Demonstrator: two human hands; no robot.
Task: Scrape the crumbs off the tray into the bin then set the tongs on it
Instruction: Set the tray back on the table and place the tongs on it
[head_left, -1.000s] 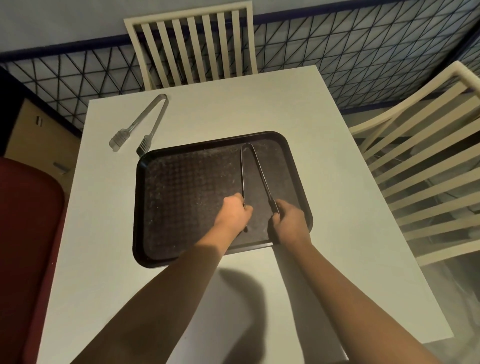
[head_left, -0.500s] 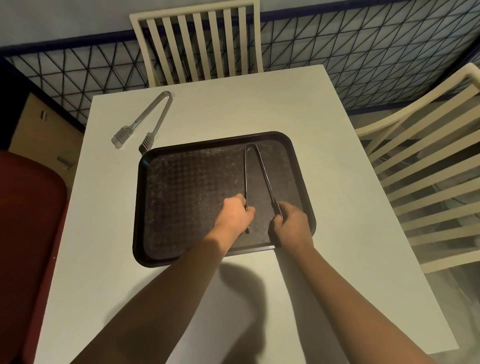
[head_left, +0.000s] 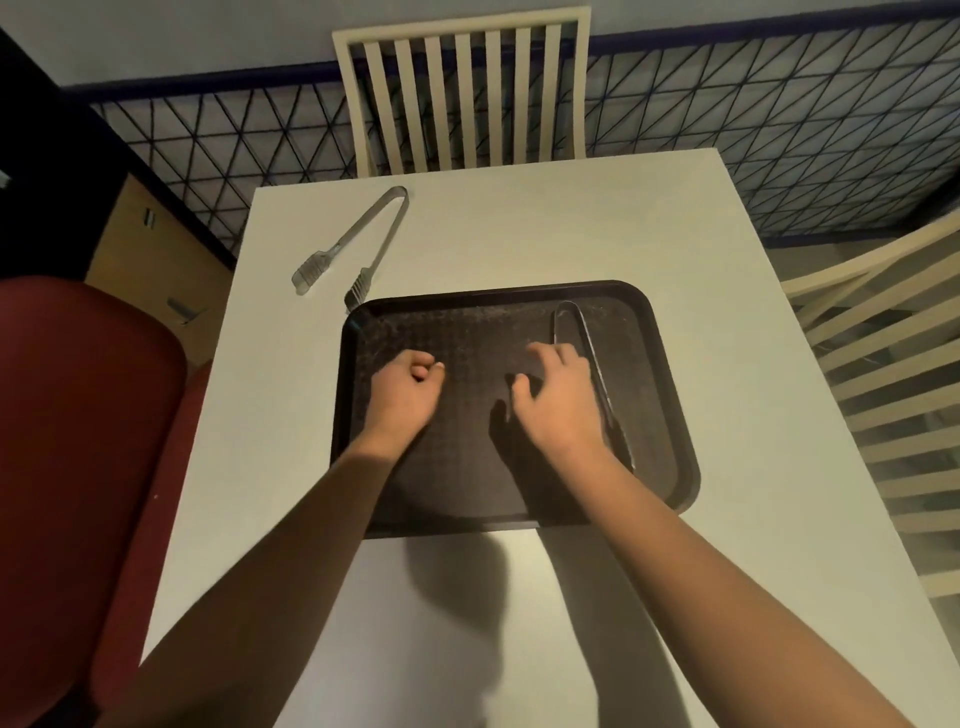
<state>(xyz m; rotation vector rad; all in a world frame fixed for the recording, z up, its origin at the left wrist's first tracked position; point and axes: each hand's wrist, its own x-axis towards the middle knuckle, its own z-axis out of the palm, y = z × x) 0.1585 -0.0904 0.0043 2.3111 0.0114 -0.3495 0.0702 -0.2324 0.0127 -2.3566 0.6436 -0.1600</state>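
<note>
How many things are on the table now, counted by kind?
Tongs: 2, dark tongs on the tray, silver tongs on the table
Tray: 1
Total: 3

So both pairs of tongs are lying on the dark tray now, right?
Not quite. The head view shows only the dark tongs lying on the tray; the silver tongs lie on the white table beside its far left corner.
</note>
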